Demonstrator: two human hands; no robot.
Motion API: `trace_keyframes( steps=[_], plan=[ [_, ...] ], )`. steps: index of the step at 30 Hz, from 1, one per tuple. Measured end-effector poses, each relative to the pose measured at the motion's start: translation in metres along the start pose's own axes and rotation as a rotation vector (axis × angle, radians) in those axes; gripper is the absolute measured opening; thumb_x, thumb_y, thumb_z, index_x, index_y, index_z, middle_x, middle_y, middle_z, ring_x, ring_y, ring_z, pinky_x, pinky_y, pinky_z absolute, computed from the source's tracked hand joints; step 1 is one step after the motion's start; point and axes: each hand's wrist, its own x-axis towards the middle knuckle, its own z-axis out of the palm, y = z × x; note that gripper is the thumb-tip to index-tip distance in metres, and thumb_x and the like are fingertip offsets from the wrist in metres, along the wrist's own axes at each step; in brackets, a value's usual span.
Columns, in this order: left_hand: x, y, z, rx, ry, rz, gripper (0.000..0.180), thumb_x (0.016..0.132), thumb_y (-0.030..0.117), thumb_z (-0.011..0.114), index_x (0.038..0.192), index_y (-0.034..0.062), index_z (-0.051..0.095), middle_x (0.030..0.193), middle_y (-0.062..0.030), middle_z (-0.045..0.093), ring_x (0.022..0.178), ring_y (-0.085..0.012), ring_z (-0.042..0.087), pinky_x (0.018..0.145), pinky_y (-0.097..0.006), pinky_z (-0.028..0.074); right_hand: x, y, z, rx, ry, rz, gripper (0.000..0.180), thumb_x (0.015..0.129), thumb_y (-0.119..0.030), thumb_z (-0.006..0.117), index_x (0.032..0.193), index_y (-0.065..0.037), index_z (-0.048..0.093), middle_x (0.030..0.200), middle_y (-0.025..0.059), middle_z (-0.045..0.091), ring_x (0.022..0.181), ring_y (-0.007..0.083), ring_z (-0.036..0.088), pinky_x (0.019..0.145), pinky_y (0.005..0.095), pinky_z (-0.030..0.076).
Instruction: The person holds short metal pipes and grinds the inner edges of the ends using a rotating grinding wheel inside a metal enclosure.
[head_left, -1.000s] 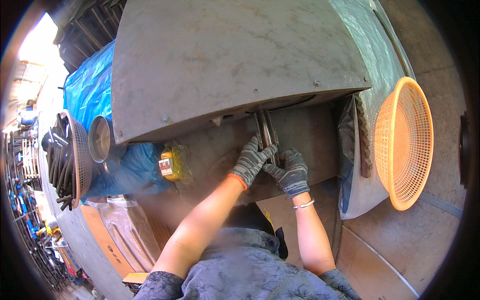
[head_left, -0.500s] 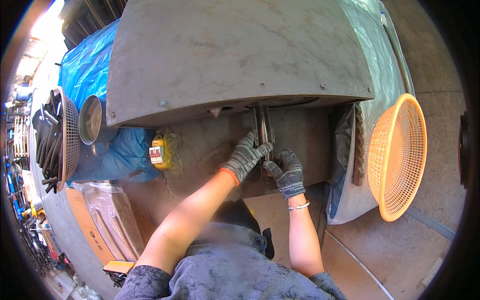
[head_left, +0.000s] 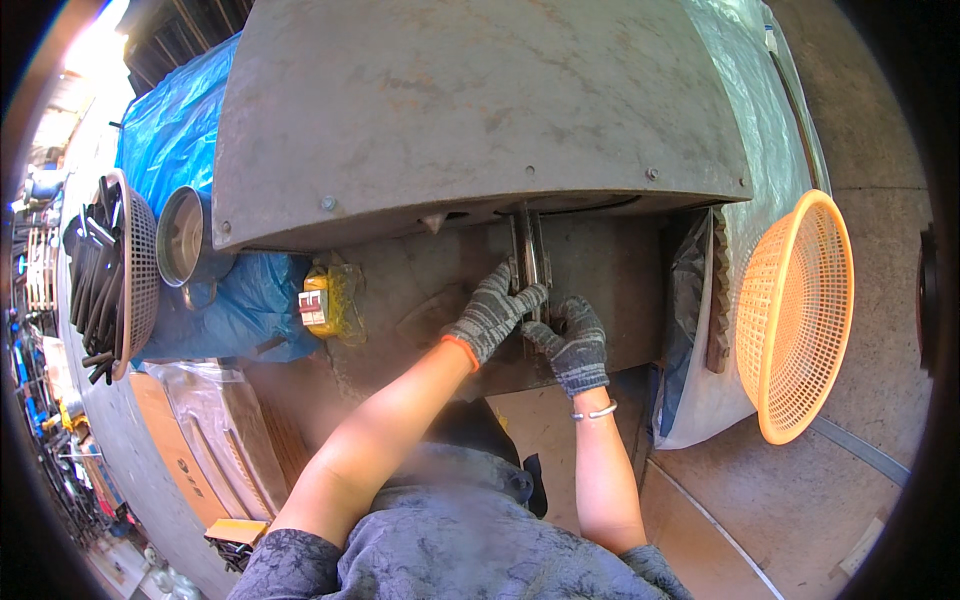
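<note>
A shiny, narrow metal bar (head_left: 533, 250) comes out toward me from under the big grey metal housing (head_left: 480, 100). My left hand (head_left: 493, 312), in a grey striped knit glove with an orange cuff, is closed on the bar's left side, thumb laid across it. Close beside it, my right hand (head_left: 577, 350), gloved alike and with a bracelet at the wrist, has its fingers curled at the bar's near end. What its fingertips pinch is hidden by the gloves.
Left stand a basket of black rods (head_left: 140, 270), a metal pot (head_left: 183, 240), blue plastic sheeting (head_left: 250, 310) and a yellow switch box (head_left: 322, 302). At right are a toothed metal strip (head_left: 717, 300) and an orange basket (head_left: 785, 320). A cardboard box (head_left: 180, 450) lies lower left.
Almost nothing differs. Both hands keep their places at the bar, and the view has shifted very slightly.
</note>
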Motion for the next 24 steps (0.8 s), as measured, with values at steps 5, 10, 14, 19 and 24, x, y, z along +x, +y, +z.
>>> trace_keyframes(
  steps=[5, 10, 14, 19, 24],
  plan=[
    [0.002, -0.007, -0.004, -0.013, -0.013, 0.050, 0.042, 0.087, 0.012, 0.066, 0.127, 0.0063, 0.055, 0.115, -0.0045, 0.062, 0.106, -0.0141, 0.054, 0.095, -0.030, 0.043, 0.001, -0.017, -0.010, 0.105, -0.077, 0.069, 0.036, 0.068, -0.024, 0.083, 0.089, 0.000, 0.067, 0.084, 0.0167, 0.063, 0.079, 0.0333, 0.061, 0.072, 0.0420, 0.050],
    [-0.001, 0.003, -0.002, 0.082, 0.003, 0.034, 0.040, 0.088, 0.011, 0.064, 0.126, 0.0057, 0.055, 0.118, -0.0054, 0.061, 0.108, -0.0151, 0.053, 0.098, -0.031, 0.041, 0.002, -0.005, -0.011, 0.171, -0.053, -0.045, 0.028, 0.070, -0.018, 0.081, 0.090, -0.002, 0.068, 0.083, 0.0153, 0.063, 0.077, 0.0320, 0.060, 0.069, 0.0396, 0.049],
    [-0.001, 0.001, -0.003, 0.121, -0.004, 0.031, 0.041, 0.088, 0.012, 0.064, 0.127, 0.0051, 0.054, 0.120, -0.0066, 0.061, 0.109, -0.0155, 0.053, 0.099, -0.032, 0.041, 0.002, 0.001, -0.008, 0.141, -0.050, -0.028, 0.026, 0.070, -0.016, 0.081, 0.088, -0.002, 0.067, 0.082, 0.0150, 0.062, 0.075, 0.0311, 0.060, 0.067, 0.0387, 0.049],
    [0.001, -0.004, -0.003, 0.075, -0.001, 0.055, 0.043, 0.088, 0.014, 0.065, 0.128, 0.0046, 0.053, 0.120, -0.0079, 0.061, 0.110, -0.0163, 0.053, 0.100, -0.032, 0.041, 0.001, -0.001, -0.007, 0.131, -0.047, 0.009, 0.028, 0.068, -0.016, 0.083, 0.084, -0.001, 0.066, 0.080, 0.0150, 0.062, 0.072, 0.0306, 0.060, 0.065, 0.0385, 0.049],
    [-0.002, 0.001, -0.003, 0.101, 0.004, 0.029, 0.043, 0.088, 0.014, 0.066, 0.128, 0.0041, 0.053, 0.120, -0.0085, 0.061, 0.110, -0.0168, 0.053, 0.100, -0.032, 0.041, 0.001, 0.003, -0.003, 0.185, -0.061, 0.110, 0.030, 0.066, -0.017, 0.084, 0.081, 0.000, 0.065, 0.077, 0.0150, 0.061, 0.069, 0.0277, 0.060, 0.063, 0.0377, 0.049]
  ],
)
